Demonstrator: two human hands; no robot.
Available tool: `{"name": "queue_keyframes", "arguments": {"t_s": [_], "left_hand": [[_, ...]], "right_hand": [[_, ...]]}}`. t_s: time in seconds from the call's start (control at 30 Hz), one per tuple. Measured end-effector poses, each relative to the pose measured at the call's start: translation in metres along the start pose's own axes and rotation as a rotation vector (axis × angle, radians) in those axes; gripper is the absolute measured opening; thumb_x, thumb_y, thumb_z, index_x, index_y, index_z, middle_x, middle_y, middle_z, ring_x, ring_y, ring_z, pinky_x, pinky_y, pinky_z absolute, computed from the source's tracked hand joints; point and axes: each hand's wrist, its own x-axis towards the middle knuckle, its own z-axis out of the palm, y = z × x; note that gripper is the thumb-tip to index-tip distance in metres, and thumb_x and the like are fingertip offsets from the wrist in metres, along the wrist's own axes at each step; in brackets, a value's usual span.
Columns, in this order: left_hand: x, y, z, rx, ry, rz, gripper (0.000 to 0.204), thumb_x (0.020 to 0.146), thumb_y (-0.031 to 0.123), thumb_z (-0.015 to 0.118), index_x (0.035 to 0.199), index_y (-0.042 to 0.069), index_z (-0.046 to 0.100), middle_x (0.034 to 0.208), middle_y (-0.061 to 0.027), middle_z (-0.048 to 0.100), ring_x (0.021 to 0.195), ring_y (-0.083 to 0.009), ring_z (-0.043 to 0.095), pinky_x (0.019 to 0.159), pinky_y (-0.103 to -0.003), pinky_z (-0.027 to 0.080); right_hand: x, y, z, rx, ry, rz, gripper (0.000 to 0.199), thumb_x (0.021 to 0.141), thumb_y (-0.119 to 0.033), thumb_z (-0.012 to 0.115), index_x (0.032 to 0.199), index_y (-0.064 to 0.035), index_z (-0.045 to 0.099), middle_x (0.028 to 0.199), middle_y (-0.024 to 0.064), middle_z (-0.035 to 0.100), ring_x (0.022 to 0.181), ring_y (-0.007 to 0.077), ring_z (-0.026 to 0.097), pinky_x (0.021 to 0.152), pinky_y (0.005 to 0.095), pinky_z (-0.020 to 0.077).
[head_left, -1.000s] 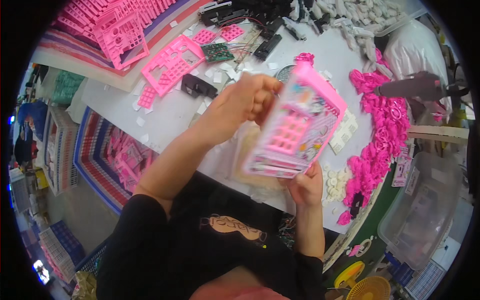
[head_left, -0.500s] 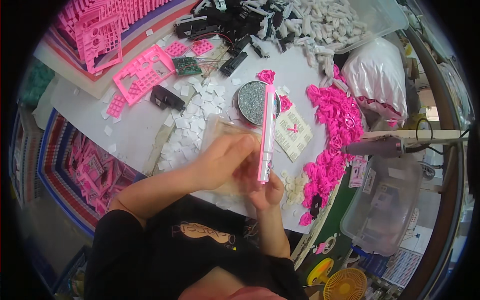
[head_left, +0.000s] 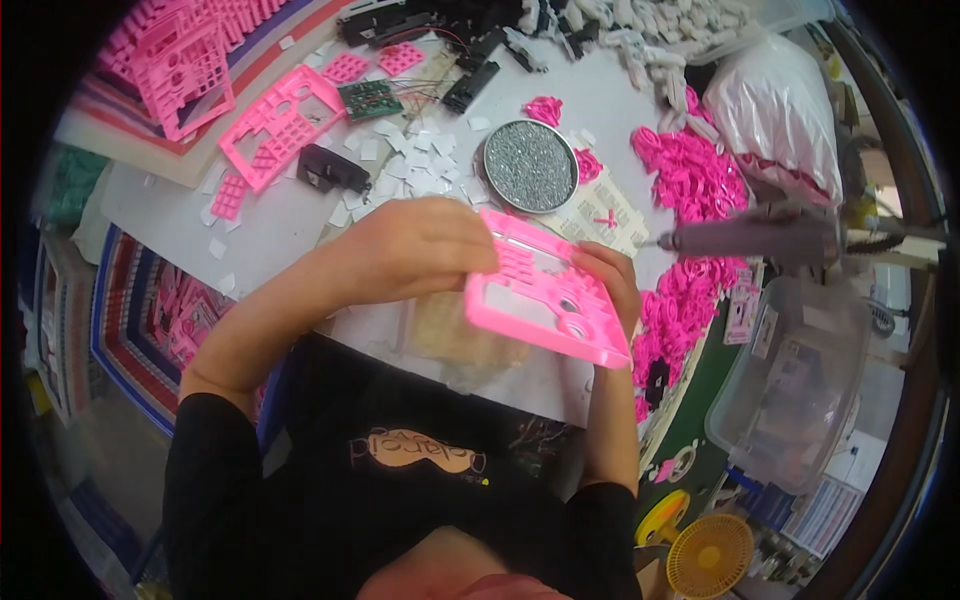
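A pink plastic casing (head_left: 535, 328) with a grid of key openings and round holes is held over the near part of the table, tilted with its face toward me. My left hand (head_left: 425, 250) has its fingers closed on the casing's left end. The right hand (head_left: 612, 280) grips the opposite edge, thumb and fingers around it. Just beyond the casing stands a round tin of small metal screws (head_left: 531, 165). A grey electric screwdriver (head_left: 755, 240) hangs to the right, its tip pointing at the table.
Pink ring-like parts (head_left: 690, 170) lie heaped along the right. White paper squares (head_left: 405, 155), a green circuit board (head_left: 370, 98) and another pink casing (head_left: 262, 150) lie at left. Farther back are white parts (head_left: 650, 40) and a stuffed plastic bag (head_left: 775, 110). A yellow fan (head_left: 710, 555) stands lower right.
The casing has turned from edge-on to showing its face of openings, and sits lower. My right hand has moved up and right along its edge. The whole view has shifted slightly.
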Motion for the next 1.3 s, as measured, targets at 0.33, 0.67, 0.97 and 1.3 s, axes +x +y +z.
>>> {"name": "queue_keyframes", "arguments": {"t_s": [0.33, 0.67, 0.97, 1.3], "left_hand": [[0.027, 0.033, 0.037, -0.121, 0.214, -0.175, 0.038, 0.076, 0.011, 0.082, 0.112, 0.006, 0.071, 0.102, -0.0086, 0.068, 0.091, -0.0284, 0.066, 0.076, -0.038, 0.054], [0.055, 0.052, 0.044, -0.073, 0.221, -0.126, 0.034, 0.074, 0.016, 0.085, 0.104, 0.006, 0.073, 0.095, -0.0072, 0.068, 0.089, -0.0274, 0.066, 0.076, -0.039, 0.055], [-0.054, 0.02, 0.028, -0.131, -0.204, -0.123, 0.039, 0.07, 0.009, 0.078, 0.108, 0.007, 0.069, 0.115, -0.0114, 0.064, 0.113, -0.034, 0.061, 0.095, -0.047, 0.052], [-0.048, 0.024, 0.025, 0.072, -0.431, -0.241, 0.049, 0.069, 0.019, 0.075, 0.117, 0.011, 0.067, 0.126, -0.0098, 0.06, 0.127, -0.0317, 0.054, 0.117, -0.058, 0.03]], "right_hand": [[-0.029, 0.025, 0.034, 0.502, -0.04, 0.318, 0.032, 0.085, -0.01, 0.077, 0.113, -0.0003, 0.068, 0.125, 0.0162, 0.066, 0.114, 0.025, 0.064, 0.101, 0.0376, 0.0503], [-0.016, 0.041, 0.037, 0.481, 0.039, 0.226, 0.029, 0.08, -0.008, 0.077, 0.107, -0.0029, 0.069, 0.123, 0.0173, 0.067, 0.112, 0.0274, 0.065, 0.1, 0.0364, 0.051], [-0.023, -0.004, 0.008, -0.155, -0.432, -0.01, 0.061, 0.082, -0.023, 0.065, 0.14, -0.0068, 0.057, 0.153, 0.0186, 0.046, 0.138, 0.0441, 0.037, 0.114, 0.0506, 0.0333], [-0.032, -0.009, 0.032, -0.41, -0.376, 0.019, 0.074, 0.082, -0.038, 0.076, 0.145, -0.008, 0.051, 0.159, 0.0204, 0.034, 0.143, 0.049, 0.028, 0.117, 0.0562, 0.0281]]}}
